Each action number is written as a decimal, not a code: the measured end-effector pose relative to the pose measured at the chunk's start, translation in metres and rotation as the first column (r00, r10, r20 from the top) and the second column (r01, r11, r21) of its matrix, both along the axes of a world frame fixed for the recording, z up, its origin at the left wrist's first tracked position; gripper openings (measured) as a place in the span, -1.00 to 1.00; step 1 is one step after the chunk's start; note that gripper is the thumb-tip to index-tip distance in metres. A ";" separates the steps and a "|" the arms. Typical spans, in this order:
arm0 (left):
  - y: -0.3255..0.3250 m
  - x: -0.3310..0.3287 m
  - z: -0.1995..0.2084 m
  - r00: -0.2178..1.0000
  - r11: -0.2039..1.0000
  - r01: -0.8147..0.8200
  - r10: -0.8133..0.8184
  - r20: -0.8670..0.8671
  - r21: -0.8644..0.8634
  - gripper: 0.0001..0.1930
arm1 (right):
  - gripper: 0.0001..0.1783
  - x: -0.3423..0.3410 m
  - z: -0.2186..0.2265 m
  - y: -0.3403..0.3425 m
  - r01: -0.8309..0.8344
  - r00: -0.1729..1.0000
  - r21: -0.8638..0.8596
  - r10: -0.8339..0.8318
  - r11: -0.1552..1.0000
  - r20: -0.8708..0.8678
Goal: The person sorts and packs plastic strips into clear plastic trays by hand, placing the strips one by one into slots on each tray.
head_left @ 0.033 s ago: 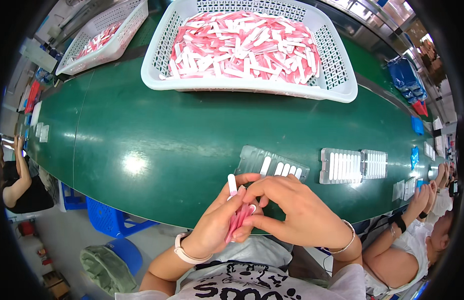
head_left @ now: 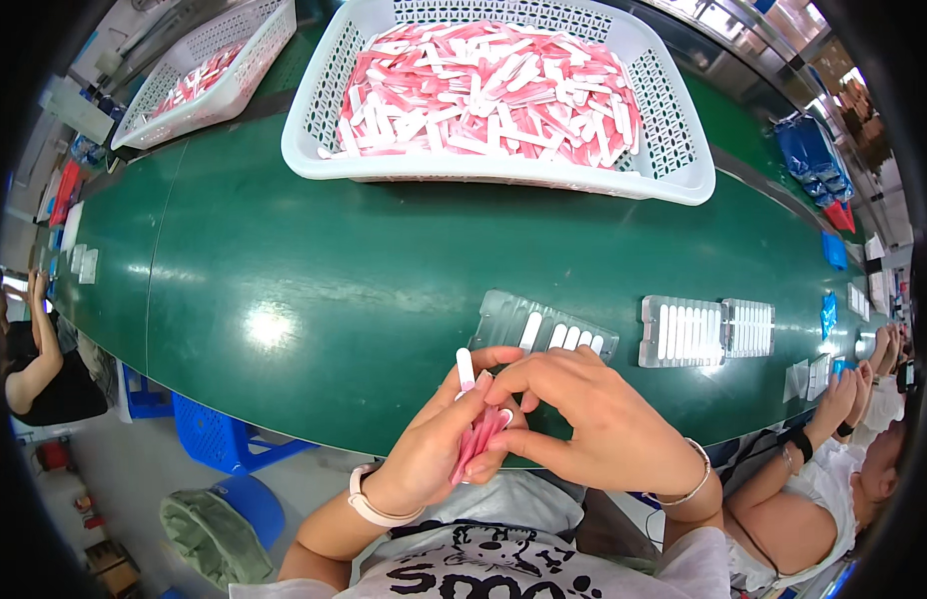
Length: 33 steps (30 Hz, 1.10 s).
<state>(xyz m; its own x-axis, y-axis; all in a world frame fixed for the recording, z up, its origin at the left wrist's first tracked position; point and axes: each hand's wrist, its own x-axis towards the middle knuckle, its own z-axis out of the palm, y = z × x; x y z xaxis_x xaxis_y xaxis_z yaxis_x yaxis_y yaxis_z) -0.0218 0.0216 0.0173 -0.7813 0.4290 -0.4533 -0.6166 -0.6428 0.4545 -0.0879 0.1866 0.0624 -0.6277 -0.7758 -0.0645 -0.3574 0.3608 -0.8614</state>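
My left hand (head_left: 436,439) is closed round a small bunch of pink-and-white plastic sticks (head_left: 473,444). One white rounded end (head_left: 464,367) pokes up above its thumb. My right hand (head_left: 605,419) meets it from the right, thumb and fingers bent in a pinch at the bunch near another white tip; the fingers partly hide what they grip. Just beyond both hands lies a clear plastic tray (head_left: 498,317), set at a slant, with several white sticks in its slots. Its near edge is covered by my right hand.
A large white perforated basket (head_left: 698,180) heaped with pink-and-white sticks stands on the green table (head_left: 224,230). Filled clear trays (head_left: 683,331) lie to the right. Another basket (head_left: 256,72) is at far left. Co-workers' arms (head_left: 828,414) reach in at right; another person (head_left: 44,359) sits left.
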 end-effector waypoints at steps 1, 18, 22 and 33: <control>0.000 -0.001 0.000 1.000 1.000 0.001 -0.001 0.003 0.000 -0.60 | -0.79 -0.001 0.003 0.001 -0.006 0.999 0.040 0.004 0.999 0.050; -0.004 0.002 0.011 0.974 0.914 0.085 -0.160 -0.160 -0.397 -0.72 | -0.85 -0.028 0.000 0.004 0.216 0.962 -0.021 -0.208 0.976 0.179; -0.004 0.003 0.008 0.968 0.902 0.021 -0.126 -0.216 -0.431 -0.80 | -0.82 -0.025 -0.002 0.009 0.162 0.967 -0.052 -0.149 0.985 0.205; -0.003 0.001 0.009 0.963 0.826 -0.111 -0.049 -0.266 -0.553 -0.83 | -0.86 -0.016 -0.006 0.011 0.269 0.950 -0.123 -0.242 0.955 0.197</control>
<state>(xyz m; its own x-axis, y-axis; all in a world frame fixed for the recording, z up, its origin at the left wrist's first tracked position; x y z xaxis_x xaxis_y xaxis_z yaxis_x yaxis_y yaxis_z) -0.0205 0.0184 0.0262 -0.9116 0.1381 -0.3872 -0.4103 -0.2456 0.8783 -0.1034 0.1975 0.0563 -0.7945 -0.6003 -0.0912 -0.1063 0.2853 -0.9525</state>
